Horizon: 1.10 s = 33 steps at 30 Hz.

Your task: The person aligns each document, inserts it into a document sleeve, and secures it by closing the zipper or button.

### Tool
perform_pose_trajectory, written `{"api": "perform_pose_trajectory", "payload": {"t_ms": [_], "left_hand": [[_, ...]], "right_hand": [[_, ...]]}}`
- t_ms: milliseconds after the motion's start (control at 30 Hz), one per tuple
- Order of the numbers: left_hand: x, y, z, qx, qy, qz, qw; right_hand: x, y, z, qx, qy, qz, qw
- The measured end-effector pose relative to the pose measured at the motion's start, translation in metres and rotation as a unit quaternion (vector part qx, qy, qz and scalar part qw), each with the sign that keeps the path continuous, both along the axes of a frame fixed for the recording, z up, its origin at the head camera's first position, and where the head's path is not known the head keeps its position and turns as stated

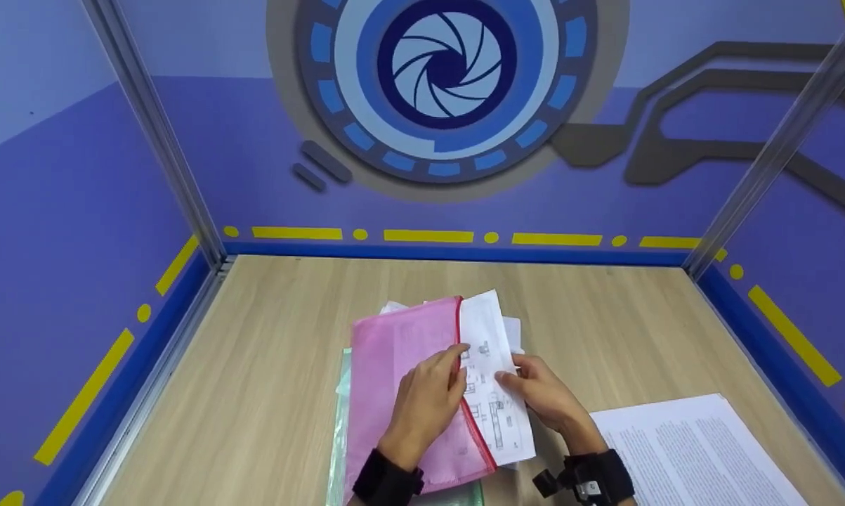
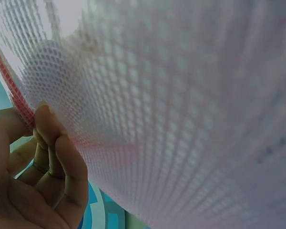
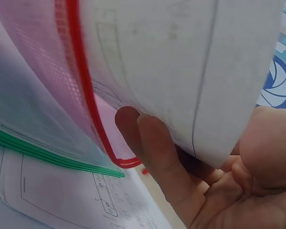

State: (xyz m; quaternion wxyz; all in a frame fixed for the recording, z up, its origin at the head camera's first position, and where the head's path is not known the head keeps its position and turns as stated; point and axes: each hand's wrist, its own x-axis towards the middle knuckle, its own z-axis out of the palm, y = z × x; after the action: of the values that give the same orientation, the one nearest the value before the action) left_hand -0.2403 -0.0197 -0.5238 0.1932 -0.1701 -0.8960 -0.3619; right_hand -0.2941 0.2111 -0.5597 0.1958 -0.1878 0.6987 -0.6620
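Observation:
A pink mesh document pouch (image 1: pixel 401 344) with a red edge is tilted up in front of me, its open side facing right. My left hand (image 1: pixel 428 397) pinches that edge; in the left wrist view the thumb and fingertips meet at the red trim (image 2: pixel 20 102). White paper (image 1: pixel 482 316) printed with line drawings sticks partly out of the pouch, the rest inside it. My right hand (image 1: pixel 545 395) grips the paper's outer edge between thumb and fingers. The right wrist view shows the fingers (image 3: pixel 157 152) behind the paper, close to the pouch's red rim.
Beneath the pink pouch lies a green-edged clear pouch (image 3: pixel 43 157), with a drawn sheet (image 3: pixel 62 195) below. Another paper corner (image 1: pixel 512 332) shows behind. Text-covered paper (image 1: pixel 682 450) lies at the table's (image 1: pixel 274 351) right front. Blue panels (image 1: pixel 239 154) enclose the back and sides.

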Motion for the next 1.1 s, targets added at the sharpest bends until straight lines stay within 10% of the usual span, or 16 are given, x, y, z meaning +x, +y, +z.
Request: {"api": "perform_pose_trajectory", "payload": {"t_ms": [1100], "left_hand": [[0.006,0.015,0.001,0.01,0.028,-0.059,0.9978]], "right_hand": [[0.012,-0.046,-0.015,0.042,0.043,-0.035,0.9976]]}}
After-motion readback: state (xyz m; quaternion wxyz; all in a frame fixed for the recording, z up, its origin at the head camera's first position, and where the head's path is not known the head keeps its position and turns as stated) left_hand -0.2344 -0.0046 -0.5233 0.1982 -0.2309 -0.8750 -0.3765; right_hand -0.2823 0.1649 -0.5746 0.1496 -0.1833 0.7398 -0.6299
